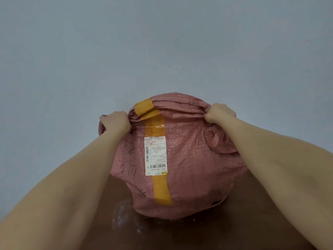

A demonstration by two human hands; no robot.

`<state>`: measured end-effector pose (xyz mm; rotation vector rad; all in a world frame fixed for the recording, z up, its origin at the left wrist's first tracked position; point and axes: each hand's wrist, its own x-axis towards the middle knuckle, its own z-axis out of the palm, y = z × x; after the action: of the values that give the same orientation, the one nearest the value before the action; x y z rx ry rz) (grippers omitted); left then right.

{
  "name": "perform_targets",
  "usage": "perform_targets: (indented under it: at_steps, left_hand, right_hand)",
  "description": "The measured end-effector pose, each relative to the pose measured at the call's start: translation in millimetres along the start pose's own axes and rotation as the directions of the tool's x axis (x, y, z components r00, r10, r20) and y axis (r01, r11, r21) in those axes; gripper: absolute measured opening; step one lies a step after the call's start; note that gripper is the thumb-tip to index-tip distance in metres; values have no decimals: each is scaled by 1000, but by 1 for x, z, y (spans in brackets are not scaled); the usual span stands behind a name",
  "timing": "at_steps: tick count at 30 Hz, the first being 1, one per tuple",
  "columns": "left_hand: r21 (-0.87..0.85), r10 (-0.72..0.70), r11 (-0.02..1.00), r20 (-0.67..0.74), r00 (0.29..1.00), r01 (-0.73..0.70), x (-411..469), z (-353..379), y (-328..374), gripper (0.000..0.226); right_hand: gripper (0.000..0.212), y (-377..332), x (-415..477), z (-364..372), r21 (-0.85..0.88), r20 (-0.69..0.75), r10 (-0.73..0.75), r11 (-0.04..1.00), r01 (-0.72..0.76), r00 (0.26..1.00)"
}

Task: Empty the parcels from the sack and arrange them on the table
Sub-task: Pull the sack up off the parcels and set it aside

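Sack (189,159) held upside down over the brown counter (180,235), sewn end up, mouth near its surface. Left hand (115,123) and right hand (220,112) fingers clamped on the top corners. No parcels visible. Step: emptying. Next likely: lift and shake.

Head-worn camera, single view
It looks forward and down from close above the sack (180,159), forearms entering from 5 and 7 o'clock.

bulging pink taped sack (187,159) on table (180,235)
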<state>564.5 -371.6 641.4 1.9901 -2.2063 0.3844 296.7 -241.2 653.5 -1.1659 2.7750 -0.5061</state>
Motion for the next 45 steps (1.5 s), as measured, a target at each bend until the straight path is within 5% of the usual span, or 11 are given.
perform_targets:
  at_steps: [11,16,22,45]
  left_hand:
    - [-200,-87,974,113,990,108,7,1,-13,10]
    - [-388,-99,908,176,979,162,6,-2,-16,15]
    - [-617,-127,763,150,981,193,9,-23,-13,14]
    - [-796,-221,576,66,973,185,11,-54,-2,14]
  right_hand:
    - [34,0,-7,-4,41,-47,22,999,-20,999]
    - [31,0,-7,-8,265,15,76,961,-77,997]
    - [24,-6,-6,-22,448,-78,113,892,-66,991]
    - [25,-19,-6,-42,595,-169,162,803,-31,972]
